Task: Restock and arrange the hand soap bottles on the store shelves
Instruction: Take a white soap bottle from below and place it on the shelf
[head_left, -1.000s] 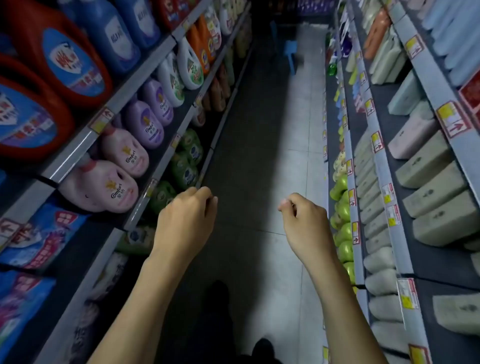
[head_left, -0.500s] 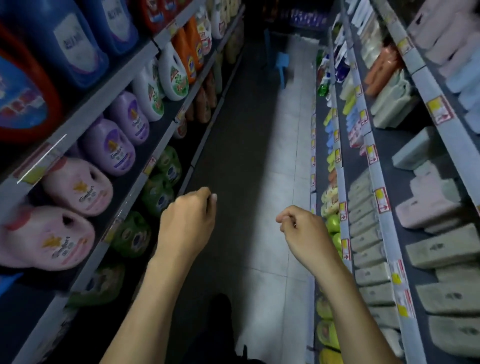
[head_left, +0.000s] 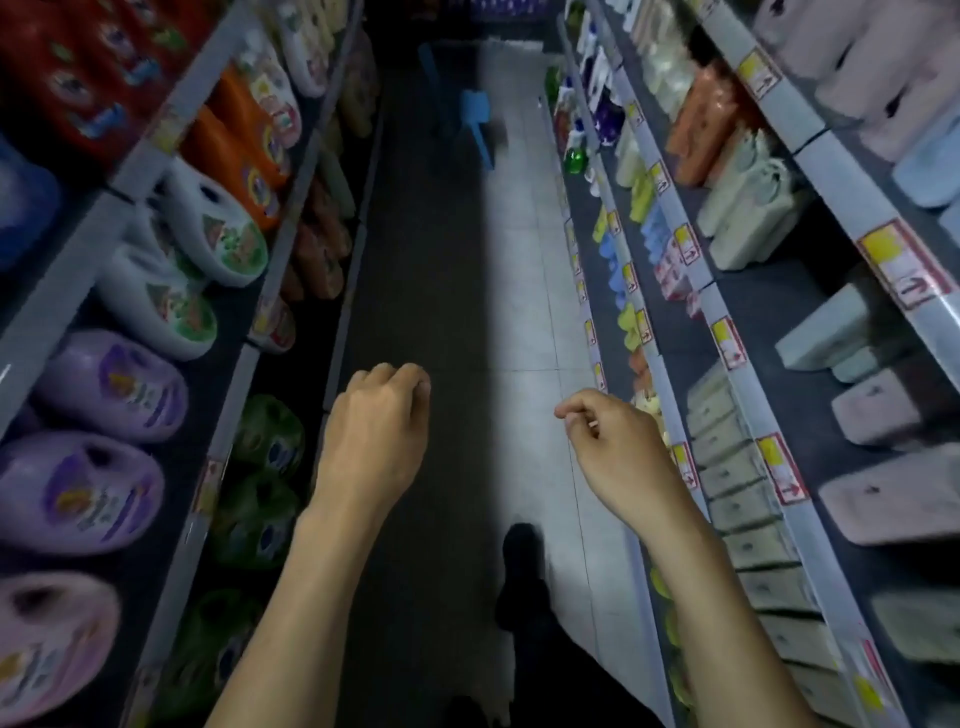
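Shop aisle (head_left: 467, 270) — stocked shelves (head_left: 707, 299) either side, price tags (head_left: 781, 469) (yellow-red), rows of detergent jugs (head_left: 111, 384)

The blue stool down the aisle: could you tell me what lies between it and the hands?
Head view: only bare floor between the stool and the left hand or right hand.

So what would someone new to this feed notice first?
Two bare arms reach out over the aisle floor, with the left hand and the right hand both loosely curled and holding nothing. Big purple jugs and white jugs crowd the left side, and rows of pale packs fill the right. A small blue stool stands at the far end.
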